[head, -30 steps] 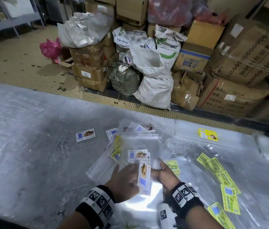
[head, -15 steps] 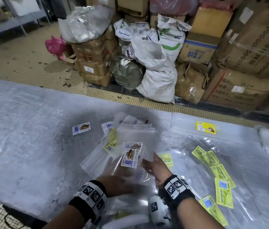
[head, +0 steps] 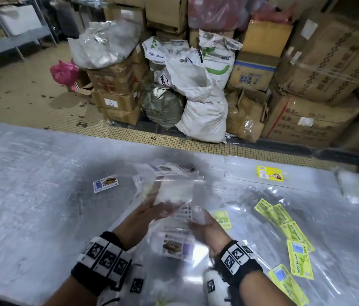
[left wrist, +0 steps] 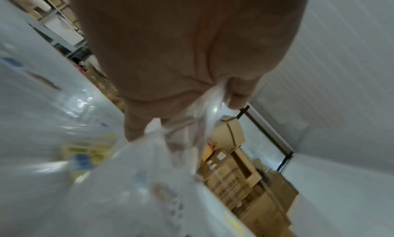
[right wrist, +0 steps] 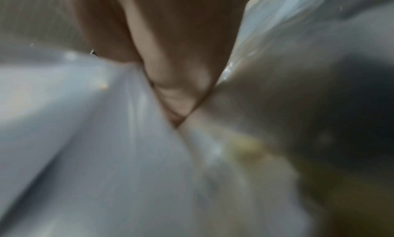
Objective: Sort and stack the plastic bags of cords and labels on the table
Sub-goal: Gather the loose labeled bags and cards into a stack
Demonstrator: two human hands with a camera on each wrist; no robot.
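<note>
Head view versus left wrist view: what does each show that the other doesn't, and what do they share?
Only the head view shows the table layout: a loose white label lying alone to the left, yellow-labelled bags fanned out on the right, the right hand, and sacks and cartons on the floor beyond. Only the left wrist view shows the left hand's grip close up: the thumb pinching clear plastic against the fingers. Both show the left hand holding the clear bags and cartons behind, though the wrist picture is blurred.

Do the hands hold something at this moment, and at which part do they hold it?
Both hold the same clear plastic bag of labels: left hand at its left edge, right hand at its right edge, thumb on top.
</note>
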